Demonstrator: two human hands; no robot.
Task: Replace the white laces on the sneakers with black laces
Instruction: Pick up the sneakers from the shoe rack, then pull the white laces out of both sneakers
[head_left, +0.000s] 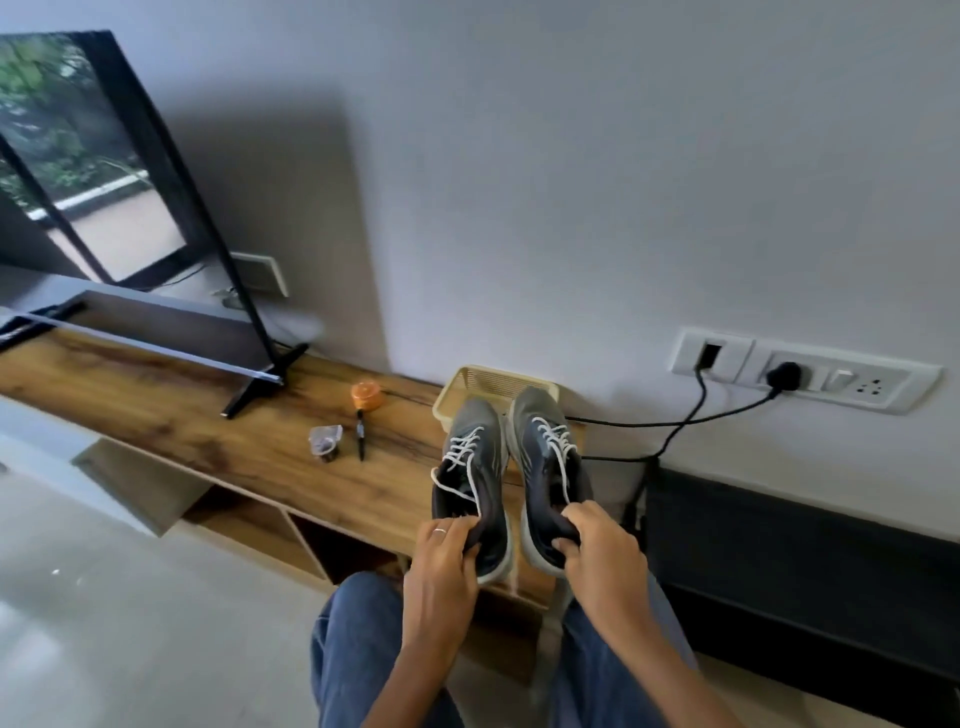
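Two dark grey sneakers with white laces are side by side above the right end of a wooden TV bench (218, 441), toes pointing to the wall. My left hand (447, 561) grips the heel of the left sneaker (475, 467). My right hand (597, 556) grips the heel of the right sneaker (550, 467). A loose white lace end hangs off the left sneaker's near side. No black laces are visible.
A cream plastic basket (457, 387) stands behind the sneakers' toes. An orange round object (366, 396), a black pen (360, 439) and a small clear cup (326, 441) lie on the bench. A TV (104, 171) stands at left. Black cables (675, 431) run from wall sockets (805, 371).
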